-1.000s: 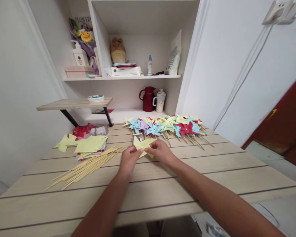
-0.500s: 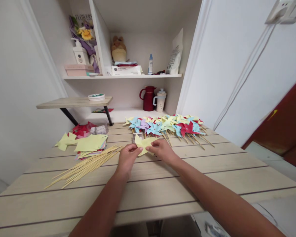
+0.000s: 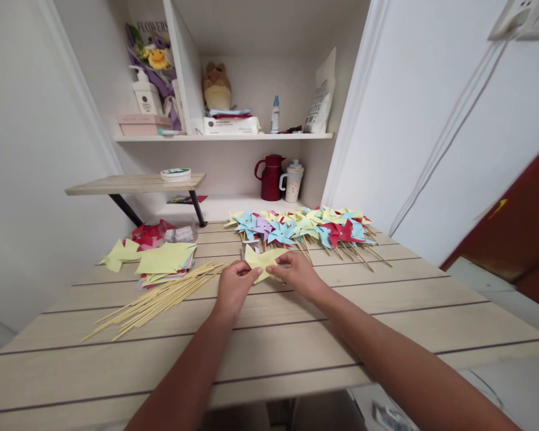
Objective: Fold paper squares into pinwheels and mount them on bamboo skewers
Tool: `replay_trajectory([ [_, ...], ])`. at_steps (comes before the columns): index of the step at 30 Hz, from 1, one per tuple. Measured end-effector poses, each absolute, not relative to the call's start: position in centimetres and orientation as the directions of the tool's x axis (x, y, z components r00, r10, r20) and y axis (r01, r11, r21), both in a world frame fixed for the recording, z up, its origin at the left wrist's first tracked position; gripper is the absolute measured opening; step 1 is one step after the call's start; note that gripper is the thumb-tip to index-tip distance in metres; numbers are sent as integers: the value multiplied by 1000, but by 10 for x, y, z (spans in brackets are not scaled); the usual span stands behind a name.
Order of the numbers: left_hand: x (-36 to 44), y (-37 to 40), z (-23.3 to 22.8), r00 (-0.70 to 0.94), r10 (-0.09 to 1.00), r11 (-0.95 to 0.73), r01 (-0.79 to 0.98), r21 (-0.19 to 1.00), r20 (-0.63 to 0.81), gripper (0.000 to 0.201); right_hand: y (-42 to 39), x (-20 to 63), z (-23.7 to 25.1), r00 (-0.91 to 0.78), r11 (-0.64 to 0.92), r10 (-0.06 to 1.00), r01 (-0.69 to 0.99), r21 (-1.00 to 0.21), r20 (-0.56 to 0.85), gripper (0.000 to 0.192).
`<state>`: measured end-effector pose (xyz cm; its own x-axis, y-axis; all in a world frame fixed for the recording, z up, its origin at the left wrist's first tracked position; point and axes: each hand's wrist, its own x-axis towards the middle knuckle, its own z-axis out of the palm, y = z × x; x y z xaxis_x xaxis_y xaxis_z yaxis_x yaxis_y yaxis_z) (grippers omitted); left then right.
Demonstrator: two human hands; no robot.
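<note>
A yellow paper pinwheel (image 3: 263,258) is held between both hands just above the middle of the table. My left hand (image 3: 237,284) pinches its left side between thumb and fingers. From the right, my right hand (image 3: 296,273) grips the opposite edge, thumb near the centre. Behind the paper a small clear box (image 3: 250,246) is partly hidden. Left of my hands lie thin wooden sticks (image 3: 161,299) in a loose bundle. A stack of coloured paper sheets (image 3: 166,259) sits beyond them, with a cut yellow paper piece (image 3: 118,256) beside it.
Finished pinwheels on sticks (image 3: 305,230) lie heaped at the back right. At the back left are red paper pieces (image 3: 148,235) and a clear container (image 3: 180,233) under a small raised shelf (image 3: 135,183). A red jug (image 3: 272,178) and a cup (image 3: 292,182) stand behind.
Both hands keep their hold on the yellow pinwheel and have barely moved. The whole view has shifted very slightly.
</note>
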<state>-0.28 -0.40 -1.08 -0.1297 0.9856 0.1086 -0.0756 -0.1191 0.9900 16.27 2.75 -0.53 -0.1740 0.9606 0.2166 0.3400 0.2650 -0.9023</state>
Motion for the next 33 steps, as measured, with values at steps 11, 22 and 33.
replay_trajectory([
  [11,0,-5,-7,-131,984,-138,-130,982,121,21,23,162,0,-190,285,954,342,-896,231,20],
  [22,-3,-4,-10,-235,967,-115,-69,991,96,23,27,163,-4,-213,355,929,267,-896,304,16],
  [33,-14,1,-13,-408,912,-32,-4,999,27,25,45,211,-2,-226,250,957,321,-914,182,13],
])
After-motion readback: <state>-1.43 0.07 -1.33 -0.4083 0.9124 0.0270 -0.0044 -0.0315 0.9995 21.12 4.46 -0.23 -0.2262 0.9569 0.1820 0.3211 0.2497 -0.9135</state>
